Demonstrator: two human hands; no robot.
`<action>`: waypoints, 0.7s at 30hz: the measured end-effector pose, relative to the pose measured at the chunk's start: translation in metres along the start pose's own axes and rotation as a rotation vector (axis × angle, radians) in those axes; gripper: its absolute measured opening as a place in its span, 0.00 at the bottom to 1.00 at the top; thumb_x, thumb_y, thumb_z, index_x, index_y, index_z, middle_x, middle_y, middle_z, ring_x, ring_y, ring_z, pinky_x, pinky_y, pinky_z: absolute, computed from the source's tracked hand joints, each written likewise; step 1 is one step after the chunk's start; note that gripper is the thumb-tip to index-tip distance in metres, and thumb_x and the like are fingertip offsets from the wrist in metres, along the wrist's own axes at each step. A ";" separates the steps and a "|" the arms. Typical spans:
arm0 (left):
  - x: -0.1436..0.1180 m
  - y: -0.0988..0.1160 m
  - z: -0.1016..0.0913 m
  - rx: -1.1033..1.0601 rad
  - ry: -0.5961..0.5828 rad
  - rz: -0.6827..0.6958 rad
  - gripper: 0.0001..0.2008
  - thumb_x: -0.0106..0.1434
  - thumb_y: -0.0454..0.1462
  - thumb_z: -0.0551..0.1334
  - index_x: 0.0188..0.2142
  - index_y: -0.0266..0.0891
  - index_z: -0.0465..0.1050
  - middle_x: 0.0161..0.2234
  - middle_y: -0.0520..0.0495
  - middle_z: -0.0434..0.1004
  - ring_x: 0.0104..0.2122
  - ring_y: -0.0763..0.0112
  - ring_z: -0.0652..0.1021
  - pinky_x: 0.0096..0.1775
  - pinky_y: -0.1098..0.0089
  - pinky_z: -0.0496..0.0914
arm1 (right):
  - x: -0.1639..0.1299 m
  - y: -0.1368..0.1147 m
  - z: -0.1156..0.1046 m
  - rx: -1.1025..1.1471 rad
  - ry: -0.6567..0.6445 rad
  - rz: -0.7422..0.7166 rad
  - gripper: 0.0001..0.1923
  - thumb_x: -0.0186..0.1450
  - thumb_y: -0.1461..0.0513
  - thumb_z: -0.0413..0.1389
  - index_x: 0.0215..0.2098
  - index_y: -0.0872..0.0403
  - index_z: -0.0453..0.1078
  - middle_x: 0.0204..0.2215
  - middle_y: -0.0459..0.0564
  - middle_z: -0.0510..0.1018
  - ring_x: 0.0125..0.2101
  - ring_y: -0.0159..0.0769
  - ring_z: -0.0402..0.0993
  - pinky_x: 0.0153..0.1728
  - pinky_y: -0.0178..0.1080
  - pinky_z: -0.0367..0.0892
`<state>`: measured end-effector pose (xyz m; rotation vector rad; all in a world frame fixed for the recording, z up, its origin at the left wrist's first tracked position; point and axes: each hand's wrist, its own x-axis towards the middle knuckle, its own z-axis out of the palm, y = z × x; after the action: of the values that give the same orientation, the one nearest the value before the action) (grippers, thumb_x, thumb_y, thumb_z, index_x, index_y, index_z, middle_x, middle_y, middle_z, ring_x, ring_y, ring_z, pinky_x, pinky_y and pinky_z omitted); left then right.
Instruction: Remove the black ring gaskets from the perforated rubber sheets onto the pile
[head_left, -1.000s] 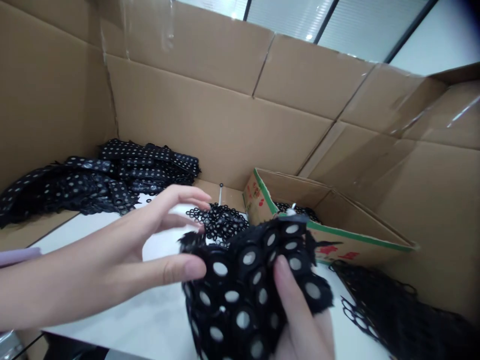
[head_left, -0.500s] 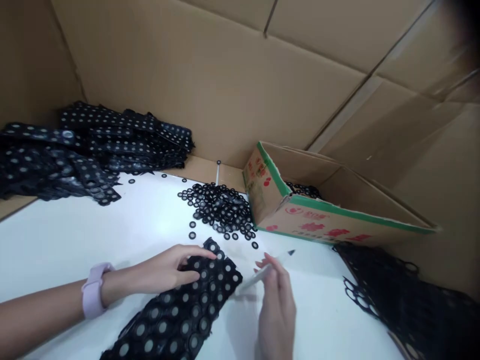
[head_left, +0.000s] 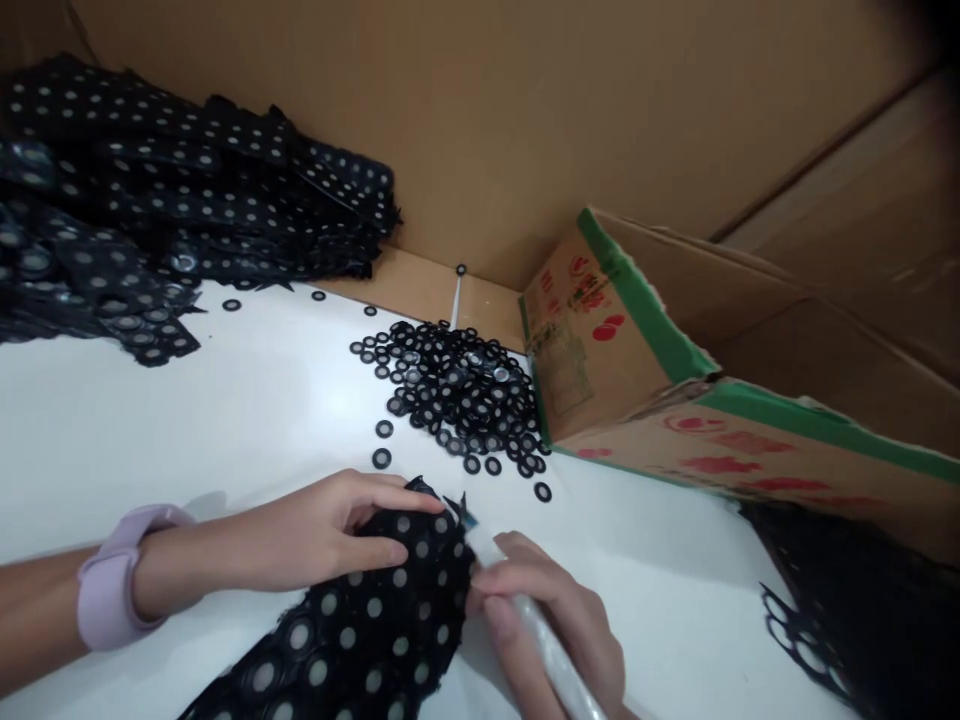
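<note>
A black rubber sheet (head_left: 375,607) with rows of pale round spots lies aslant on the white table, its near end cut off by the view. My left hand (head_left: 330,535) is on its upper left part, index finger and thumb pressing it and the other fingers curled. My right hand (head_left: 551,615) is closed around a white pen-like tool (head_left: 544,645) with a dark, bluish tip. That tip meets the sheet's upper right corner, where a small black scrap (head_left: 459,506) sticks up. Beyond my hands sits a heap of small black rings (head_left: 457,390) with pale centres.
More spotted black sheets (head_left: 225,190) are piled at the back left. A cardboard box (head_left: 585,340) with green edging stands at the right. Below it lies black perforated waste (head_left: 870,610). Loose rings (head_left: 382,458) are scattered on the white table (head_left: 300,410), and cardboard walls (head_left: 465,120) enclose it.
My view has come closer. My right hand has moved to the sheet's corner, and the tool's dark end, which pointed away to the right, is now at the sheet. My left hand keeps its hold.
</note>
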<state>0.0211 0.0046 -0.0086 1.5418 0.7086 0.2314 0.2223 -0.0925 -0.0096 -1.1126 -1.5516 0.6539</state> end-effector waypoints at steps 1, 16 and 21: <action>-0.001 0.001 0.000 0.010 0.006 -0.016 0.20 0.66 0.39 0.62 0.58 0.48 0.74 0.42 0.50 0.75 0.38 0.64 0.75 0.38 0.70 0.69 | -0.004 0.005 0.004 0.041 0.024 0.032 0.05 0.71 0.61 0.51 0.42 0.47 0.69 0.23 0.45 0.76 0.22 0.33 0.72 0.24 0.34 0.67; -0.005 -0.001 0.006 0.073 0.032 -0.154 0.19 0.68 0.47 0.60 0.57 0.62 0.73 0.56 0.54 0.75 0.54 0.53 0.75 0.46 0.67 0.71 | -0.017 0.031 0.011 -0.090 0.002 0.208 0.03 0.65 0.61 0.57 0.34 0.48 0.67 0.27 0.44 0.82 0.24 0.31 0.79 0.24 0.30 0.70; -0.004 0.000 0.007 0.039 0.036 -0.145 0.21 0.65 0.47 0.65 0.58 0.64 0.72 0.55 0.56 0.76 0.56 0.53 0.74 0.50 0.65 0.70 | -0.014 0.030 0.012 -0.141 -0.008 0.163 0.02 0.65 0.62 0.56 0.33 0.48 0.67 0.28 0.45 0.81 0.24 0.31 0.78 0.23 0.30 0.70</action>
<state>0.0216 -0.0033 -0.0087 1.5193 0.8541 0.1380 0.2204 -0.0910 -0.0442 -1.3547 -1.5433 0.6661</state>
